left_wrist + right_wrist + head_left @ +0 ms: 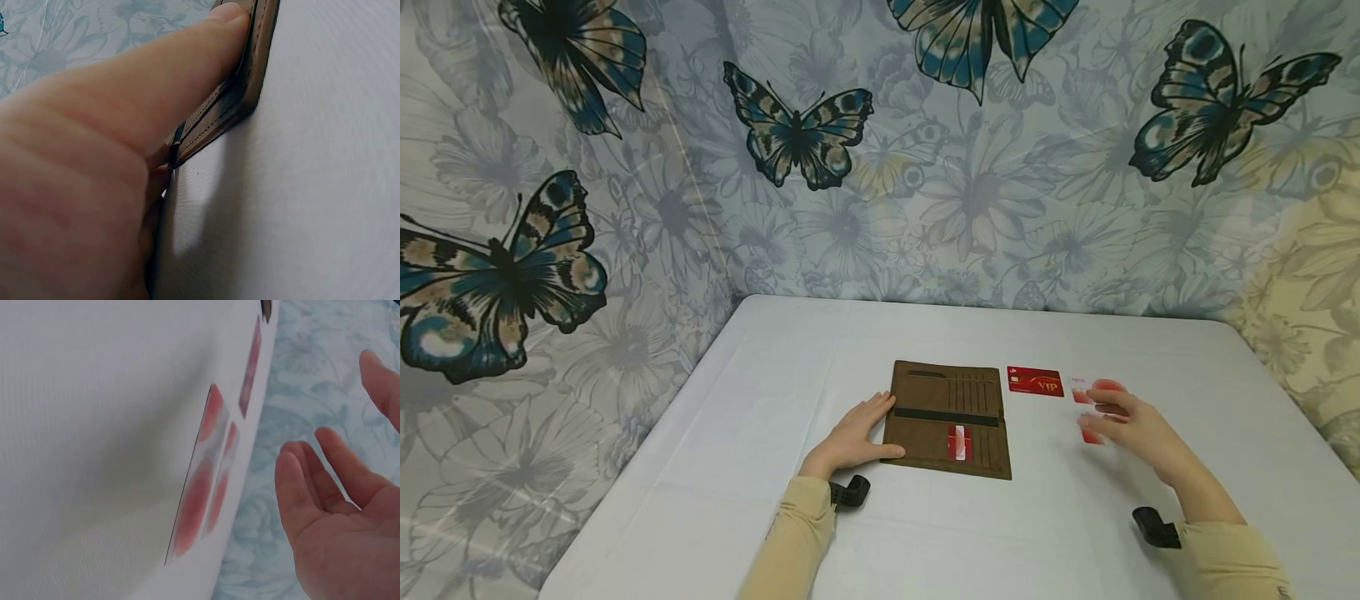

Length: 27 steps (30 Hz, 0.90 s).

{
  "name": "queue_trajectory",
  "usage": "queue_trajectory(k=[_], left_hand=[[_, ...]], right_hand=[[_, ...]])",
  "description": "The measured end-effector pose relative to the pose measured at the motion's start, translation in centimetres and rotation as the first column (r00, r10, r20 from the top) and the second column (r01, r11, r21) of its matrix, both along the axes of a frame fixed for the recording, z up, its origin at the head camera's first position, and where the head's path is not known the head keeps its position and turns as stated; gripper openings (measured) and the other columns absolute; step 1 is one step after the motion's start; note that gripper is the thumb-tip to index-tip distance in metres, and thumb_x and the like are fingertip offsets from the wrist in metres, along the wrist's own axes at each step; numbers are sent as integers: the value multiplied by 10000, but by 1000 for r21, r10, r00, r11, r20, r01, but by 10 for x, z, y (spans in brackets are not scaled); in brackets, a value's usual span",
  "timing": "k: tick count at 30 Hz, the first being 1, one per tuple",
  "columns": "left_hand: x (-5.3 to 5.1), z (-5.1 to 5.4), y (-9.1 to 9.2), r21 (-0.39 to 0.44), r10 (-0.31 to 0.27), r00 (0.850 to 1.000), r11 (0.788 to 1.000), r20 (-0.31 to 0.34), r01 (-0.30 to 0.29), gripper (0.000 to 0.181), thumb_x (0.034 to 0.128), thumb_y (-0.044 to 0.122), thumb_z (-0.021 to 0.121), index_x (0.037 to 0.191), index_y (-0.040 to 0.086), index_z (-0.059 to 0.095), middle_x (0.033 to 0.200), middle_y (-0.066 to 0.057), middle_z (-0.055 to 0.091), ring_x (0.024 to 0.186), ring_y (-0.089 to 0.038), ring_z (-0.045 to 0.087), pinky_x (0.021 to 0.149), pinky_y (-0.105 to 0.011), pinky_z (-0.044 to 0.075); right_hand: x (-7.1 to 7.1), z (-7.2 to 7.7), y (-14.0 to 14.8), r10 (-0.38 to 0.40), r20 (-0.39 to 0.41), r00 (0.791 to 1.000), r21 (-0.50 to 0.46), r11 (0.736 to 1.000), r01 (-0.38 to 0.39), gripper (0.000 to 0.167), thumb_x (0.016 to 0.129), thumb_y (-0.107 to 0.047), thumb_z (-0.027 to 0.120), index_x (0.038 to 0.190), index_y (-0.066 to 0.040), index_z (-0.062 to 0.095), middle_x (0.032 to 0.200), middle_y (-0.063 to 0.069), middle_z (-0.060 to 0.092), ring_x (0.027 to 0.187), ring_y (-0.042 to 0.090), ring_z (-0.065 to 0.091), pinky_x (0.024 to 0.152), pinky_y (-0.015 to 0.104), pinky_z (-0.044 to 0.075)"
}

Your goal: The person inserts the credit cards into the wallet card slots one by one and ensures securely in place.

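Our right hand (1138, 429) loosely open, nothing in it, hovering by two red-and-white cards (192, 506). Our left hand (850, 437) spread on wallet (921, 443), VIP card (1035, 381) just beside wallet. Looks like card-grabbing step; next probably wants edge pinch.

Spread flat at lower centre, a brown, stitched, leather-like rectangular wallet (951, 400) has a red card with a white stripe (959, 443) in its near half, while right of it lie a flat red VIP card (1035, 382) and, farther right, a partly hidden red-and-white card (1081, 392) above a second red-and-white card (1091, 436).
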<state>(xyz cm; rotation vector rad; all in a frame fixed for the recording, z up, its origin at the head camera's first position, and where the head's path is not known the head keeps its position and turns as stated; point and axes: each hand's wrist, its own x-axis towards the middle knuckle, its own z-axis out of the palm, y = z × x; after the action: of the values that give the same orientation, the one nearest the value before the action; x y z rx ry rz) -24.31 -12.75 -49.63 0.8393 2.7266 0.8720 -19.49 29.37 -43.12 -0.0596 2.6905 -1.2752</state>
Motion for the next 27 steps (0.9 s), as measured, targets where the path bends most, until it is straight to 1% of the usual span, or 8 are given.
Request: queue_trajectory(k=[3,7,11,15,16,18,23,27], left_hand=[[0,0,0,-3,0,1000,1000,-6,0,884,806,528,641,1475,101,251,1519,-39,189,1386,-163,114,1121,-347,97],[-1,-1,0,1,-1,1000,1000,-6,1,884,806,527,641,1474,97,253,1519,-49,191,1387,-166,114,1122,-348,98],[-2,-2,0,-2,-4,1000,1000,-10,4,885,808,530,638,1475,98,249,1520,-51,190,1387,-164,113,1122,-348,98],[-3,-4,0,-5,-10,1000,1000,-25,9,882,812,526,636,1474,91,248,1519,-56,194,1386,-167,119,1122,-348,101],[-3,-4,0,-2,-11,1000,1000,-27,11,882,812,525,636,1473,88,250,1518,-59,196,1386,-172,122,1121,-352,104],[-3,-5,0,-2,-12,1000,1000,-23,12,883,812,527,635,1474,89,248,1519,-57,194,1386,-170,121,1121,-348,103],[-3,-6,-1,-10,-7,1000,1000,-13,7,886,810,534,633,1477,99,244,1522,-45,184,1386,-156,111,1122,-335,97],[-4,-7,-1,-18,-2,1000,1000,-16,1,879,811,536,631,1478,112,245,1523,-31,181,1386,-142,105,1121,-322,92]], right_hand=[[-1,2,7,-23,20,1000,12,1000,23,761,902,-417,577,1390,92,290,1325,361,317,1169,484,329,874,580,421],[-1,1,16,-31,29,999,-10,999,31,747,905,-411,573,1391,84,296,1353,363,299,1205,489,295,885,575,396],[-2,-2,28,-30,40,999,-21,999,31,761,917,-410,553,1409,86,250,1380,368,245,1211,510,258,875,626,367],[-3,-6,38,-58,112,992,-19,998,60,821,913,-445,540,1426,87,184,1382,373,207,1198,520,233,878,672,329],[-3,-8,40,-68,131,989,-20,997,71,833,909,-453,543,1426,90,180,1376,372,215,1196,516,237,886,668,327],[-3,-10,42,-83,145,986,-15,996,86,838,902,-445,560,1407,115,195,1348,385,252,1185,510,258,894,654,324],[-3,-16,46,-105,104,989,28,994,103,809,884,-394,609,1338,179,263,1280,408,330,1136,495,333,892,616,333],[-4,-17,46,-120,115,986,59,992,114,832,865,-398,632,1324,191,265,1264,407,331,1118,490,343,906,622,326]])
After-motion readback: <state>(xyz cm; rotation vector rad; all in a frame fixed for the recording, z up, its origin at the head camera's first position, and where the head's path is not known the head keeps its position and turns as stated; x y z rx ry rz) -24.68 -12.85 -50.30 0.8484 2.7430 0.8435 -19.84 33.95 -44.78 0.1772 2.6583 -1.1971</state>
